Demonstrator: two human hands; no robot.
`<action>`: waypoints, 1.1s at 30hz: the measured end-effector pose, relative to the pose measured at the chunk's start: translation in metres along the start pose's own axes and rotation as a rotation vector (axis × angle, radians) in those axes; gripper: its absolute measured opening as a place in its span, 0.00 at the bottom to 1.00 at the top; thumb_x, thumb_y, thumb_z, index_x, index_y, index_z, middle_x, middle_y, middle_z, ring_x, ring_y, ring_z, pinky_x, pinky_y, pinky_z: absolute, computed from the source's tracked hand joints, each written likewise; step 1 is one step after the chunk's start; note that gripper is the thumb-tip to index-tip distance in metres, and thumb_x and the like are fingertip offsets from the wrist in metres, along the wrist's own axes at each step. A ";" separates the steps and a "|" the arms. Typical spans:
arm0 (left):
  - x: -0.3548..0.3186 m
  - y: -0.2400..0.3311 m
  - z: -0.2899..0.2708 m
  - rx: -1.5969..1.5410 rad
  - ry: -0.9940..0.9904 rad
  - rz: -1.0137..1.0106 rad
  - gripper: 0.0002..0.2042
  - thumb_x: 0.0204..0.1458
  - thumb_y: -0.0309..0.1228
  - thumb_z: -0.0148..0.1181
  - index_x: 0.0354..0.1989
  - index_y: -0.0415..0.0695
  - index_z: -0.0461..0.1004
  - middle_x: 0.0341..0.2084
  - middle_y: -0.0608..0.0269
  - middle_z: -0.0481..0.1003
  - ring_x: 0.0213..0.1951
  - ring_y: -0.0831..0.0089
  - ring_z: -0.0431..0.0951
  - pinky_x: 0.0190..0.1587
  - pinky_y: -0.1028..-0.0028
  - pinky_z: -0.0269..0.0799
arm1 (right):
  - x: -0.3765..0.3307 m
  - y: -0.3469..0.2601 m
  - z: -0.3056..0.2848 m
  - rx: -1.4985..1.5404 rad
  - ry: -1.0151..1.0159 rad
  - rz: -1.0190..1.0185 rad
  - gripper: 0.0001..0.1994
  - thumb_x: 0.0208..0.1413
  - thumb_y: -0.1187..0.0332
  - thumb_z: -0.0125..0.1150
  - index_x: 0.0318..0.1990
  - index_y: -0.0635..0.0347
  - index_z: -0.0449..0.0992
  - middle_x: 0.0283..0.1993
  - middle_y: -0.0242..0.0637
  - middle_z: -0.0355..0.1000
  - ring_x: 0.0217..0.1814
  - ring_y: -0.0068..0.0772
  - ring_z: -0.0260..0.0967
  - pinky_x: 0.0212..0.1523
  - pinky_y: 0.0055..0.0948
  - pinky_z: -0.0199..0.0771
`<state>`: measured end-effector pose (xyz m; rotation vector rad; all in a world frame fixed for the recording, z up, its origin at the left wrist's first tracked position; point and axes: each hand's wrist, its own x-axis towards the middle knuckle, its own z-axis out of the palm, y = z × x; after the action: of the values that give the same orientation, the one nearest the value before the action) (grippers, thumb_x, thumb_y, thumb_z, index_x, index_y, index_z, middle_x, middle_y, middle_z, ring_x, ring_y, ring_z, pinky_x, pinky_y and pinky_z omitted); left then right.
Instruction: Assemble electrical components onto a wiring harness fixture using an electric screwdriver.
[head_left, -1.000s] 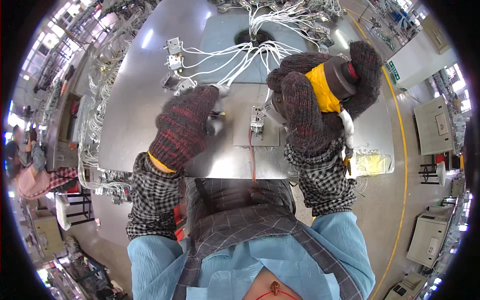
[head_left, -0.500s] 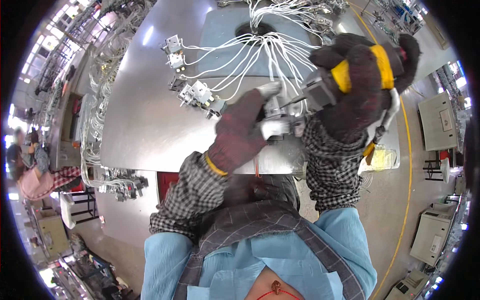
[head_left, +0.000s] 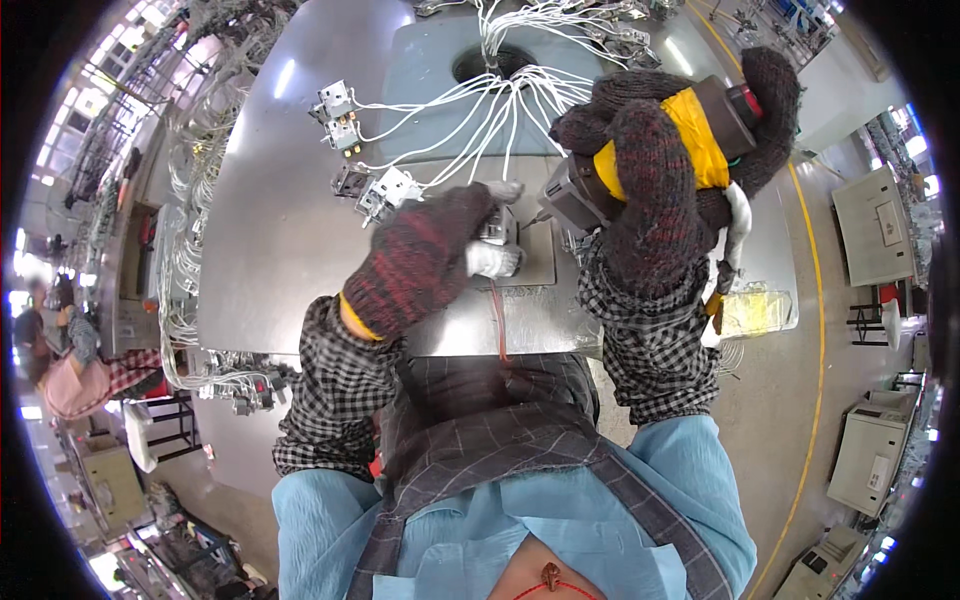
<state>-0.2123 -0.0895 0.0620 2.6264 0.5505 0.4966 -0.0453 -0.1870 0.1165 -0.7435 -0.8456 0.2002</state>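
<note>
My left hand (head_left: 415, 260), in a dark red and black knit glove with white fingertips, is closed around a small silver metal terminal block (head_left: 501, 226) just over the table. My right hand (head_left: 655, 185), in a similar dark glove, grips a dark power screwdriver (head_left: 575, 198) wrapped in yellow tape. The tool lies sideways with its thin bit pointing left at the block. A small gap seems to lie between the bit's tip and the block. White wires (head_left: 515, 90) fan out behind my hands, several ending in silver terminal blocks (head_left: 388, 193) to the left.
The wires pass through a round dark hole (head_left: 494, 64) in a blue-grey plate (head_left: 425, 60) on the metal table (head_left: 270, 250). A red cord (head_left: 500, 310) hangs over the front edge. Bundled wires hang at left (head_left: 185, 250). A person in pink (head_left: 75, 355) sits at far left.
Both hands have shifted left, the left one carrying the terminal block and the right one the power screwdriver. A flat plate on the table beside the block now shows more.
</note>
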 end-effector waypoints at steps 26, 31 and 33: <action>-0.003 -0.046 -0.029 0.029 0.051 -0.038 0.26 0.50 0.29 0.71 0.60 0.45 0.74 0.49 0.55 0.79 0.46 0.61 0.81 0.50 0.62 0.78 | -0.003 0.031 -0.002 -0.086 -0.223 -0.288 0.42 0.54 0.81 0.70 0.73 0.52 0.52 0.45 0.46 0.76 0.39 0.39 0.80 0.39 0.39 0.87; -0.002 -0.040 -0.021 -0.930 -0.105 -0.291 0.24 0.53 0.28 0.70 0.59 0.36 0.73 0.48 0.59 0.79 0.47 0.73 0.79 0.50 0.70 0.78 | -0.005 0.028 -0.004 -0.068 -0.220 -0.216 0.42 0.54 0.81 0.69 0.73 0.54 0.52 0.45 0.45 0.76 0.38 0.37 0.79 0.37 0.37 0.86; -0.005 -0.039 -0.024 -1.027 -0.030 -0.262 0.26 0.53 0.27 0.70 0.60 0.36 0.72 0.48 0.58 0.79 0.49 0.72 0.79 0.51 0.70 0.77 | -0.010 0.026 -0.006 -0.024 -0.199 -0.074 0.41 0.54 0.81 0.68 0.73 0.54 0.52 0.44 0.44 0.75 0.36 0.36 0.78 0.35 0.36 0.85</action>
<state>-0.2379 -0.0519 0.0634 1.5599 0.4471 0.4780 -0.0443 -0.1751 0.0909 -0.7214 -1.0649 0.1999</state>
